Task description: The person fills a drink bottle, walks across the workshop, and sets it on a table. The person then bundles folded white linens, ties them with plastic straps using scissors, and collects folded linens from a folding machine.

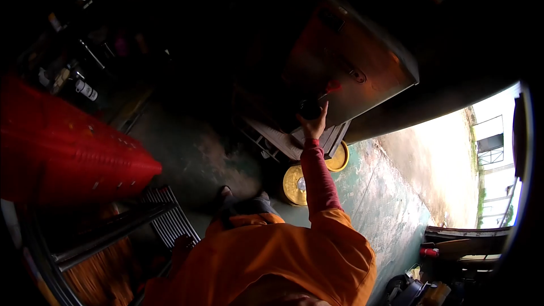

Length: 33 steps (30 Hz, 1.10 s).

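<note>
My right hand (314, 126) is stretched forward, its fingers curved around a dark round object (309, 109) whose kind I cannot make out. It is held close to the lower front of a metal cabinet (362, 62). A small red piece (332, 86) shows on the cabinet just beyond my fingers. My left hand (182, 243) hangs low at my left side in deep shadow, near a ribbed metal step (170, 215). Its fingers are too dark to read.
Beneath the cabinet is a metal stand (277, 141), with yellow round lids (294, 185) on the floor beside it. A large red panel (68, 147) fills the left. A white bottle (86, 89) lies among dim clutter. Bright daylight enters at the right.
</note>
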Motion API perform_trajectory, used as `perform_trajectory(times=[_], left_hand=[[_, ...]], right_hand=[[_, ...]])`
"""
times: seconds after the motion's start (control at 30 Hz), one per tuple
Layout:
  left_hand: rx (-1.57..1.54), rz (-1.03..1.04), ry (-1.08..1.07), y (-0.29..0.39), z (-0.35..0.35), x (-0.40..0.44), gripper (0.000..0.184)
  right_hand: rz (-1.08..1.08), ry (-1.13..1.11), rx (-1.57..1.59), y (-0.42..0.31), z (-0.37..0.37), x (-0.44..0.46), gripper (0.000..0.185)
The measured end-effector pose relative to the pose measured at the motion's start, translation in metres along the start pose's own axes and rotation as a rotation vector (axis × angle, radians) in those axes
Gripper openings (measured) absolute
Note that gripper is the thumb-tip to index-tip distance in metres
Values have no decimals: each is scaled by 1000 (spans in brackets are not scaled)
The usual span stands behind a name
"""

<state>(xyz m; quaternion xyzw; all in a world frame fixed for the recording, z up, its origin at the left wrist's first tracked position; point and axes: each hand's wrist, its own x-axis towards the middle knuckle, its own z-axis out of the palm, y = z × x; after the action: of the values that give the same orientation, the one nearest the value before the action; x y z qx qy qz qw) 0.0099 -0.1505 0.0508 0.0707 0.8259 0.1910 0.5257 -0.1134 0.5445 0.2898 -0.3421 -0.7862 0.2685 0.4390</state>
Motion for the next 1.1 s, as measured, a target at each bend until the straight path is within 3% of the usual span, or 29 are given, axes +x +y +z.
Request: perform_trajectory(times=[0.17,0.37,0.43,0.47,0.53,0.57,0.6,0.63,0.73,0.83,0.9,0.93,1.0,1.1], left_hand=[[-148,-45,18,11,-19,8,32],[-498,-12,31,108,-45,64,35],[-623,-286,124,143,-38,88,39],[-797,-292,-114,156,-56,104,29],[-300,-96,54,246,-37,107,31],[-444,-146,28,257,-26,100,31],[-335,-70,34,287,-12,103,31],[-349,-12,91,320,9,126,28],[-356,116,-15,408,95,118,33],[-218,64,-128,464,204,83,33],[-86,-41,-311,463,265,64,33],[3,77,-326,470,298,65,29],[265,-30,-373,489,369,41,29],[537,-33,-464,531,496,18,29]], right_hand=[[29,-44,187,-28,-73,-26,106],[28,44,337,-51,-244,-71,105],[45,90,362,-51,-315,-98,106],[56,120,358,-52,-351,-112,107],[53,192,341,-49,-425,-141,107],[60,195,300,-48,-470,-170,107],[35,214,181,-48,-507,-189,106],[-13,254,94,-40,-541,-209,103],[-11,283,-234,-21,-655,-281,98],[174,347,-459,-13,-750,-359,94],[329,424,-568,-18,-806,-415,94],[399,495,-599,-19,-828,-435,93],[546,636,-644,-20,-872,-478,93],[691,910,-720,-12,-922,-532,93]])
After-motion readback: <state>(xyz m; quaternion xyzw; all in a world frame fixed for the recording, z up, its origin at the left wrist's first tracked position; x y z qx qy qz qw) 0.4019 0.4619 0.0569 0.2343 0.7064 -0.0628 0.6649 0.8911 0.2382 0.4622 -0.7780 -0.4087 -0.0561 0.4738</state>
